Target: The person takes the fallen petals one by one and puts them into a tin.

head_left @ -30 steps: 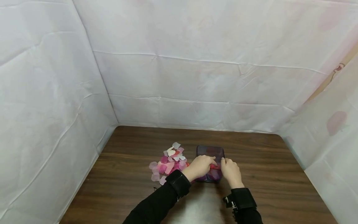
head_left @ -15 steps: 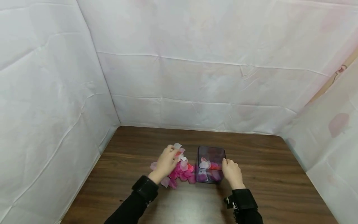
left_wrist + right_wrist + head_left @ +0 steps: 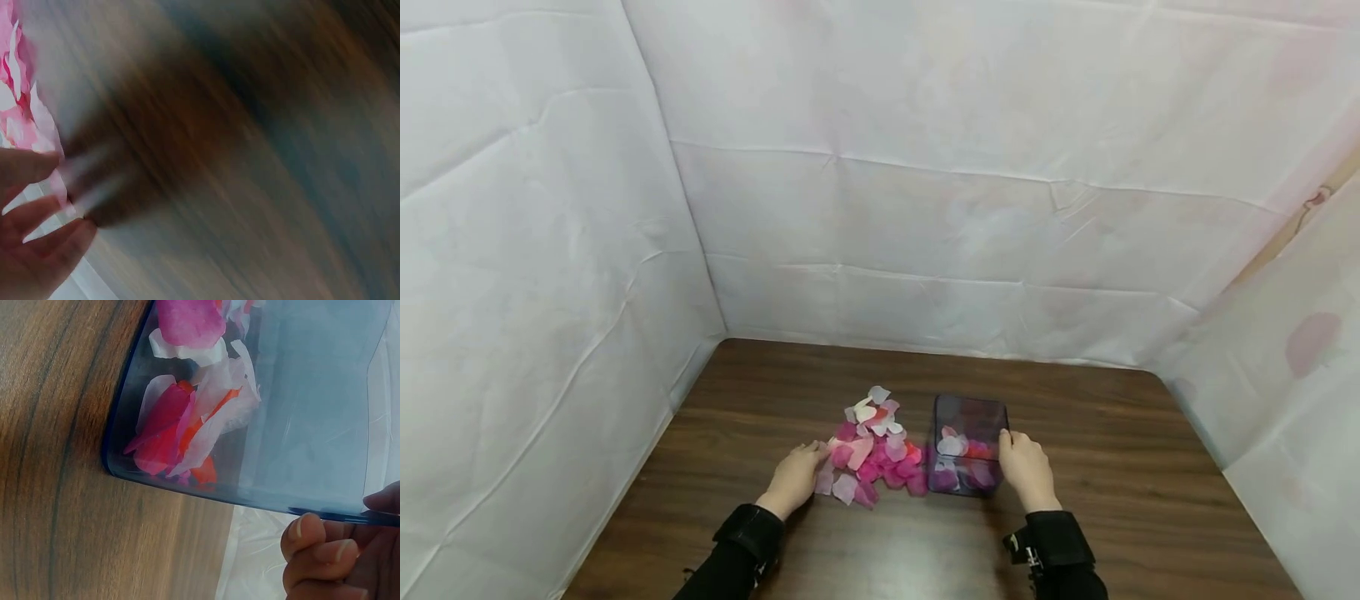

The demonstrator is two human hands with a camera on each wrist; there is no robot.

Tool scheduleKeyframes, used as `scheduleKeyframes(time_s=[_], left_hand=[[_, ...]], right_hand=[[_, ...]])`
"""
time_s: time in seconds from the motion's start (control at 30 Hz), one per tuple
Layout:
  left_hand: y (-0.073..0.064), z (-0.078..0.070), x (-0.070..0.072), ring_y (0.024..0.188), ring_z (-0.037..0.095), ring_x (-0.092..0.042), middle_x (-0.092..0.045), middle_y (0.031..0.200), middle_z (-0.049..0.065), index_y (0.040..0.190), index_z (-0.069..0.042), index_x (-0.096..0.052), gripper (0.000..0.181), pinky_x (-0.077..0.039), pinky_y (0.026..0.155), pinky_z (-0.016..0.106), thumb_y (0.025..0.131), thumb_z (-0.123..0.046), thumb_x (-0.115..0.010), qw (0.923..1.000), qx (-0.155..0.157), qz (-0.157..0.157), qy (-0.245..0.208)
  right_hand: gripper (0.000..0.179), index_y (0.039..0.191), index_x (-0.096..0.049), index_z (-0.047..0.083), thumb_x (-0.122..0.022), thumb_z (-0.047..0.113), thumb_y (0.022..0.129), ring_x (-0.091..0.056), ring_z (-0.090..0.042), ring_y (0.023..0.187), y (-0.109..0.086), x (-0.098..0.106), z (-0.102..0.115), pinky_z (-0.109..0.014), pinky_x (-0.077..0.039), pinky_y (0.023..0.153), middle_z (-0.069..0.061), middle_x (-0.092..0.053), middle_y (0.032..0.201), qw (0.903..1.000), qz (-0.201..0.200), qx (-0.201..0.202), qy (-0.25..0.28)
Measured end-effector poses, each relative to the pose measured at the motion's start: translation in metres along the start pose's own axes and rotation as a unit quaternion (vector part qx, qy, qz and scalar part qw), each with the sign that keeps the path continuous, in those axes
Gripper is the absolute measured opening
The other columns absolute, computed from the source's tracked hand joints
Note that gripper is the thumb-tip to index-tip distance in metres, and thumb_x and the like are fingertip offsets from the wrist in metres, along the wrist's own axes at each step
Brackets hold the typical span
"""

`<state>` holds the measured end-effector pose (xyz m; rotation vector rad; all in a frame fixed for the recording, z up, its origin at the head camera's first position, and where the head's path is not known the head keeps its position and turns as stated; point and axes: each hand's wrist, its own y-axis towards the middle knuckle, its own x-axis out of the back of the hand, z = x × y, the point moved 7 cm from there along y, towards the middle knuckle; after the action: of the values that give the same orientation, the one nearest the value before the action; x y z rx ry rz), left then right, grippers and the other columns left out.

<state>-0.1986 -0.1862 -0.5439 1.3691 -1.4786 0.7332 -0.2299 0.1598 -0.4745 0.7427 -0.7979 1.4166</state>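
A pile of pink, white and red petals (image 3: pixel 872 458) lies loose on the table. At its left edge is my left hand (image 3: pixel 796 477), fingertips touching the outer petals. In the left wrist view, a gap separates the thumb (image 3: pixel 31 167) from the fingers (image 3: pixel 69 244), and a pale pink petal (image 3: pixel 61 187) shows between them. Right of the pile stands a see-through bluish plastic box (image 3: pixel 968 408) with several petals (image 3: pixel 165 428) at its bottom. My right hand (image 3: pixel 1027 471) grips the box's right side wall, thumb on one face and fingers curled against the other.
The brown wood-grain table (image 3: pixel 1120 467) stretches around the pile and box. White cloth walls (image 3: pixel 925 208) enclose it at the back and both sides. Black straps (image 3: pixel 751 533) circle both wrists.
My left hand has left the box, where it was over the petals inside, and swung left across the pile to its left edge. More petals show inside the box. The right hand keeps its grip.
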Motion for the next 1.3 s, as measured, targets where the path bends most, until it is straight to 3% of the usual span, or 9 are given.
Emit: scheduleKeyframes(time_s=[0.13, 0.23, 0.4, 0.57, 0.73, 1.03, 1.17, 1.3], left_hand=[[0.000, -0.001, 0.005, 0.075, 0.029, -0.066, -0.071, 0.081, 0.010, 0.078, -0.006, -0.070, 0.017, -0.052, 0.066, 0.041, 0.075, 0.007, -0.061, 0.9981, 0.014, -0.057, 0.021], [0.001, -0.003, 0.009, 0.066, 0.026, -0.065, -0.067, 0.069, 0.007, 0.069, -0.008, -0.065, 0.014, -0.048, 0.057, 0.037, 0.073, 0.005, -0.065, 0.9966, 0.022, -0.079, 0.013], [0.006, -0.009, 0.016, 0.070, 0.023, -0.064, -0.066, 0.074, 0.006, 0.077, -0.007, -0.067, 0.009, -0.049, 0.061, 0.035, 0.077, 0.002, -0.069, 0.9945, 0.021, -0.098, -0.028], [0.023, -0.028, 0.034, 0.076, 0.020, -0.064, -0.066, 0.083, 0.007, 0.088, -0.005, -0.070, 0.014, -0.053, 0.067, 0.035, 0.077, 0.004, -0.070, 0.9889, -0.002, -0.130, -0.072], [0.048, -0.069, 0.055, 0.077, 0.017, -0.065, -0.065, 0.084, 0.005, 0.092, -0.006, -0.071, 0.017, -0.054, 0.068, 0.030, 0.079, 0.003, -0.069, 0.9831, -0.038, -0.139, -0.113], [0.083, -0.166, 0.076, 0.081, 0.013, -0.062, -0.066, 0.094, 0.004, 0.096, -0.010, -0.071, 0.016, -0.049, 0.069, 0.019, 0.086, -0.001, -0.063, 0.9724, -0.115, -0.103, -0.175], [0.092, -0.199, 0.069, 0.079, 0.011, -0.062, -0.066, 0.091, 0.002, 0.095, -0.010, -0.072, 0.016, -0.048, 0.069, 0.014, 0.086, 0.000, -0.063, 0.9697, -0.155, -0.085, -0.168], [0.091, -0.220, 0.050, 0.080, 0.009, -0.062, -0.067, 0.091, 0.000, 0.093, -0.011, -0.072, 0.017, -0.047, 0.070, 0.013, 0.085, 0.000, -0.063, 0.9702, -0.195, -0.058, -0.132]], right_hand=[[0.047, 0.104, -0.061, -0.012, -0.030, 0.023, 0.100, -0.057, -0.051, 0.099, -0.002, -0.002, 0.000, -0.058, -0.046, 0.076, -0.034, -0.061, 0.108, 1.0000, 0.002, -0.007, -0.001], [0.047, 0.107, -0.060, -0.012, -0.030, 0.023, 0.100, -0.057, -0.052, 0.099, -0.003, -0.003, -0.001, -0.058, -0.047, 0.076, -0.034, -0.060, 0.109, 0.9999, 0.001, -0.010, 0.000], [0.045, 0.093, -0.062, -0.010, -0.032, 0.023, 0.099, -0.060, -0.050, 0.094, -0.002, -0.001, -0.001, -0.056, -0.047, 0.072, -0.032, -0.063, 0.100, 0.9999, -0.012, -0.004, 0.008], [0.046, 0.090, -0.062, -0.010, -0.031, 0.023, 0.099, -0.061, -0.049, 0.091, 0.000, 0.002, -0.001, -0.056, -0.046, 0.071, -0.032, -0.064, 0.097, 0.9997, -0.018, -0.003, 0.014], [0.047, 0.098, -0.062, -0.012, -0.030, 0.023, 0.099, -0.059, -0.051, 0.096, 0.001, 0.001, -0.003, -0.058, -0.046, 0.074, -0.034, -0.062, 0.104, 0.9998, -0.016, -0.008, 0.009], [0.046, 0.097, -0.063, -0.011, -0.032, 0.023, 0.099, -0.058, -0.051, 0.097, 0.001, 0.001, 0.000, -0.059, -0.046, 0.075, -0.034, -0.062, 0.106, 0.9998, -0.022, -0.003, 0.003], [0.046, 0.093, -0.063, -0.010, -0.032, 0.023, 0.099, -0.058, -0.051, 0.097, 0.002, 0.003, 0.001, -0.059, -0.045, 0.075, -0.034, -0.062, 0.105, 0.9996, -0.027, -0.004, 0.004], [0.046, 0.089, -0.063, -0.010, -0.032, 0.023, 0.099, -0.059, -0.051, 0.094, 0.000, 0.002, 0.000, -0.058, -0.046, 0.073, -0.034, -0.063, 0.101, 0.9997, -0.024, -0.004, 0.006]])
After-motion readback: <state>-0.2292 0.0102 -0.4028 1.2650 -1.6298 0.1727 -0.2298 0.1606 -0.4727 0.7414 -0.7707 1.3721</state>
